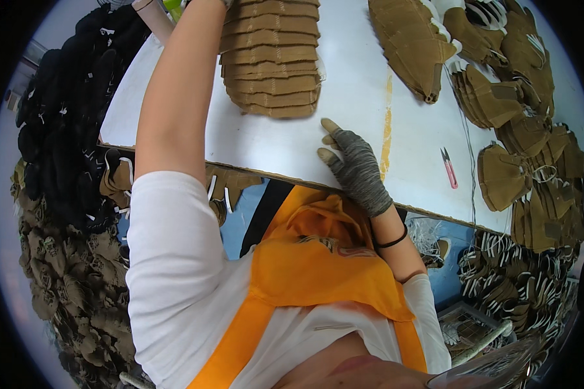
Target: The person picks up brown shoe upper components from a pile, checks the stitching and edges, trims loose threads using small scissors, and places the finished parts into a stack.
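My right hand, in a grey knitted glove with tan fingertips, rests at the near edge of the white table. Its fingers are apart and nothing is in them. Just beyond and left of it lies an overlapping row of brown fabric pieces, each with a pale stitched seam down its middle. My left arm stretches up past the left side of this row to the top edge. The left hand itself is cut off there; only a sliver of its glove cuff shows.
Pink-handled thread snips lie to the right, near a thin cord. More brown pieces are stacked at the far right, with white-trimmed bundles along the right edge. Black bundles and brown heaps fill the left side. A cone stands far left.
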A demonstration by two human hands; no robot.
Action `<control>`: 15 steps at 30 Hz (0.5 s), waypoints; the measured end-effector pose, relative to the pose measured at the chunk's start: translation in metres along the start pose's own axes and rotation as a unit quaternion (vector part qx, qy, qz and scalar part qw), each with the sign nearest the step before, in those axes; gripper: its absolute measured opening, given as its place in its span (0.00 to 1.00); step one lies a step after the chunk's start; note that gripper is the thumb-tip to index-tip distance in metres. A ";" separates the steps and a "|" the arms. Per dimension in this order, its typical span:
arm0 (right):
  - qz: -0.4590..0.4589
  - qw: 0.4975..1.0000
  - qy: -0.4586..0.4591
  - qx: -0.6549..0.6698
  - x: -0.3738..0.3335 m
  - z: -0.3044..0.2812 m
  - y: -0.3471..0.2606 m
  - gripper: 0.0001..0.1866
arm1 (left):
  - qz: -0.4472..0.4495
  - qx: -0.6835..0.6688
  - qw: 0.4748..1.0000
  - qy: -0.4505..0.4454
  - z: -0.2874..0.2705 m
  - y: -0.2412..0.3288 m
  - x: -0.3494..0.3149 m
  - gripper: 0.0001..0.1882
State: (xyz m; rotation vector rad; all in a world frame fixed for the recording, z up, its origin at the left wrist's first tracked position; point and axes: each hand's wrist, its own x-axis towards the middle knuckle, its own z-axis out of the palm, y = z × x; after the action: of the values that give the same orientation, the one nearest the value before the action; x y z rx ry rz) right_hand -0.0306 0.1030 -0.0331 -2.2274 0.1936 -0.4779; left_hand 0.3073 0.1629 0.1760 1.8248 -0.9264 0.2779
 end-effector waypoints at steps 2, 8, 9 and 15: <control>-0.018 0.998 -0.011 -0.053 0.011 0.006 -0.010 0.34 | -0.008 -0.018 1.000 -0.010 0.010 -0.002 0.007 0.34; -0.036 0.993 0.004 -0.113 0.035 0.017 -0.016 0.37 | -0.052 0.046 0.997 -0.043 0.026 -0.007 0.030 0.36; -0.035 0.990 -0.001 -0.133 0.039 0.016 -0.018 0.37 | -0.054 0.047 0.996 -0.045 0.028 -0.008 0.032 0.36; -0.106 0.953 0.087 -0.271 0.051 0.011 -0.032 0.30 | -0.056 0.022 0.996 -0.070 0.028 -0.021 0.037 0.36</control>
State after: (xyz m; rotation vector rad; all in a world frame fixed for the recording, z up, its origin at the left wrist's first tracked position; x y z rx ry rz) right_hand 0.0196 0.1165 -0.0006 -2.7588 0.1937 -0.8190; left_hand 0.3408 0.1250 0.1706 1.9478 -0.9163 0.1033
